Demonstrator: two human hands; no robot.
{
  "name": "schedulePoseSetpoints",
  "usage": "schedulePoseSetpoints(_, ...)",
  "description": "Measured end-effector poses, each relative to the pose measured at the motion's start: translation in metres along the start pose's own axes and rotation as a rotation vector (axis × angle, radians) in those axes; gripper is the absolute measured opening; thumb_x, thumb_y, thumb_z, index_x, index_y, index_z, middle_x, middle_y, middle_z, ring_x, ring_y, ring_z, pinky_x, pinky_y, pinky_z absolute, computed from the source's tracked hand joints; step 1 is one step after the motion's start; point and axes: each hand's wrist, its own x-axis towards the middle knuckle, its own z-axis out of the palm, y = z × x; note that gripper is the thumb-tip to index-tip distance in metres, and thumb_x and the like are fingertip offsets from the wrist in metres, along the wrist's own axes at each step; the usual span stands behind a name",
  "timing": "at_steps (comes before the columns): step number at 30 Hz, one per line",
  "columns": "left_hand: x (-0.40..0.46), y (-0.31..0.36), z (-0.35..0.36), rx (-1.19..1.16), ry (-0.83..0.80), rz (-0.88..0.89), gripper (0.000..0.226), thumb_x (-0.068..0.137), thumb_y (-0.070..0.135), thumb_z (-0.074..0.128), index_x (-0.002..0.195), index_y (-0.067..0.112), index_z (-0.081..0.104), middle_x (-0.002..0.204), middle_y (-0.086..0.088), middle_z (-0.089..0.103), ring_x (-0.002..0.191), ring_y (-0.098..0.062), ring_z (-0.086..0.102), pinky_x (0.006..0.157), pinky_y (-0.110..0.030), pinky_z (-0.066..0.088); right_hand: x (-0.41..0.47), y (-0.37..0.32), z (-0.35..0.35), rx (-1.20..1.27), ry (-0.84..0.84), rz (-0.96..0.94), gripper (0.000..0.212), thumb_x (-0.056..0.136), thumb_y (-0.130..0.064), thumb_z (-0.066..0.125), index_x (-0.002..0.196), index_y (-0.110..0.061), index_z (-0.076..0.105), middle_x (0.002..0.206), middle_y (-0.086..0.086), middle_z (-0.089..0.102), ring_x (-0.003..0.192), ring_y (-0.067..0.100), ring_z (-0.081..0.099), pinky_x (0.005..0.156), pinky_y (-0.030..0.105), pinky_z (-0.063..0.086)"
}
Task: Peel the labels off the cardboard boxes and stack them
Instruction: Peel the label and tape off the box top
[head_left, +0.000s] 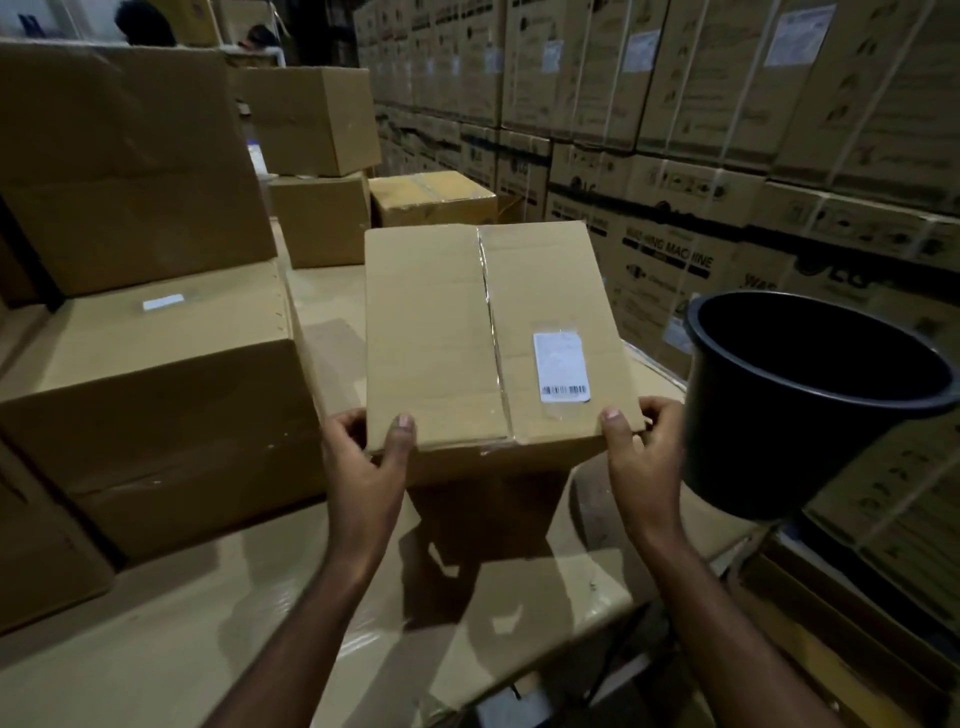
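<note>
Held box: one cardboard box (467, 332), taped along its middle seam, lifted above the cardboard-covered table (208, 623), casting a shadow below.
Label: one white barcode label (562, 366) under clear tape, on the top face near the right corner.
Left hand (363, 467): gripping the near left corner, thumb on top, fingers curled underneath.
Right hand (641, 457): gripping the near right corner, thumb on top, fingers wrapped round the edge.
Bucket: one black bucket (800, 405), tilted, just right of the right hand.
Left stack: two large boxes, the lower box (156, 395) bearing one small white label (163, 302).
Behind: three smaller boxes (322, 218) past the held one.
Right wall: many stacked printed cartons (727, 156); count unclear.
</note>
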Motion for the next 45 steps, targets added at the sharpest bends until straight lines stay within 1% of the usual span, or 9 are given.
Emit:
schedulePoseSetpoints(6, -0.003, 0.006, 0.002, 0.096, -0.006, 0.118, 0.048, 0.095, 0.020, 0.061, 0.139, 0.016, 0.042, 0.132, 0.000, 0.042, 0.118, -0.014, 0.050, 0.088, -0.022, 0.048, -0.004, -0.003, -0.007, 0.027, -0.064, -0.046, 0.040, 0.085, -0.024, 0.057, 0.124, -0.018, 0.047, 0.113, -0.009, 0.055, 0.104, -0.002, 0.056, 0.072, 0.007, 0.046)
schedulePoseSetpoints(9, 0.002, 0.014, 0.002, 0.150, -0.023, 0.145, 0.057, 0.097, 0.014, 0.057, 0.149, 0.012, 0.035, 0.139, -0.002, 0.040, 0.121, -0.014, 0.049, 0.092, -0.027, 0.051, 0.008, -0.007, -0.010, -0.031, -0.115, -0.028, 0.043, 0.084, -0.030, 0.052, 0.127, -0.026, 0.049, 0.122, 0.002, 0.055, 0.106, 0.005, 0.056, 0.073, 0.014, 0.049)
schedulePoseSetpoints(14, 0.010, 0.019, 0.006, 0.241, -0.020, 0.157, 0.073, 0.087, 0.037, 0.045, 0.154, 0.016, 0.026, 0.145, -0.001, 0.037, 0.131, -0.023, 0.044, 0.105, -0.050, 0.047, 0.052, -0.039, -0.001, -0.184, -0.076, -0.040, 0.052, 0.097, -0.038, 0.055, 0.142, -0.018, 0.040, 0.136, 0.002, 0.046, 0.118, 0.017, 0.053, 0.093, 0.035, 0.047)
schedulePoseSetpoints(23, 0.024, 0.025, 0.013, 0.358, 0.025, 0.200, 0.069, 0.092, 0.022, 0.049, 0.154, 0.015, 0.021, 0.151, -0.005, 0.026, 0.128, -0.029, 0.043, 0.100, -0.051, 0.051, 0.078, -0.059, 0.042, -0.548, -0.194, -0.200, 0.053, 0.103, -0.033, 0.042, 0.152, -0.019, 0.026, 0.143, 0.012, 0.046, 0.117, 0.031, 0.055, 0.087, 0.038, 0.044)
schedulePoseSetpoints(27, 0.034, 0.050, 0.030, 0.588, 0.104, 0.347, 0.069, 0.090, 0.017, 0.058, 0.152, 0.015, 0.030, 0.159, -0.015, 0.015, 0.146, -0.034, 0.020, 0.116, -0.049, 0.028, 0.078, -0.056, 0.039, -0.550, -0.173, -0.209, 0.053, 0.104, -0.034, 0.039, 0.153, -0.019, 0.024, 0.146, 0.011, 0.045, 0.119, 0.029, 0.054, 0.093, 0.043, 0.047)
schedulePoseSetpoints(32, 0.072, 0.087, 0.073, 0.804, -0.053, 0.580, 0.046, 0.099, 0.034, 0.047, 0.144, 0.023, 0.048, 0.158, -0.014, 0.028, 0.151, -0.032, 0.011, 0.122, -0.054, 0.010, 0.073, -0.057, 0.037, -0.537, -0.176, -0.215, 0.052, 0.104, -0.033, 0.040, 0.152, -0.019, 0.028, 0.145, 0.011, 0.046, 0.120, 0.029, 0.053, 0.090, 0.039, 0.045)
schedulePoseSetpoints(36, 0.092, 0.089, 0.103, 0.974, -0.220, 0.659, 0.051, 0.103, 0.044, 0.033, 0.153, 0.031, 0.031, 0.166, -0.009, 0.012, 0.154, -0.029, 0.003, 0.123, -0.055, 0.000, 0.068, -0.054, 0.033, -0.534, -0.095, -0.327, 0.049, 0.100, -0.031, 0.046, 0.145, -0.012, 0.042, 0.138, 0.013, 0.047, 0.125, 0.028, 0.044, 0.098, 0.040, 0.041)
schedulePoseSetpoints(40, 0.094, 0.076, 0.106, 1.039, -0.201, 0.682, 0.055, 0.105, 0.047, 0.021, 0.157, 0.030, 0.020, 0.168, -0.008, 0.005, 0.155, -0.026, 0.000, 0.123, -0.052, -0.002, 0.064, -0.055, 0.031, -0.638, -0.048, -0.467, 0.052, 0.088, -0.034, 0.053, 0.136, -0.015, 0.053, 0.124, 0.011, 0.049, 0.118, 0.024, 0.038, 0.097, 0.043, 0.038)
schedulePoseSetpoints(45, 0.092, 0.075, 0.105, 1.034, -0.181, 0.703, 0.056, 0.105, 0.047, 0.021, 0.157, 0.029, 0.020, 0.168, -0.008, 0.005, 0.155, -0.027, 0.001, 0.123, -0.052, -0.001, 0.063, -0.056, 0.033, -0.632, -0.089, -0.416, 0.043, 0.085, -0.036, 0.050, 0.122, -0.014, 0.056, 0.118, 0.007, 0.049, 0.113, 0.021, 0.036, 0.092, 0.040, 0.041)
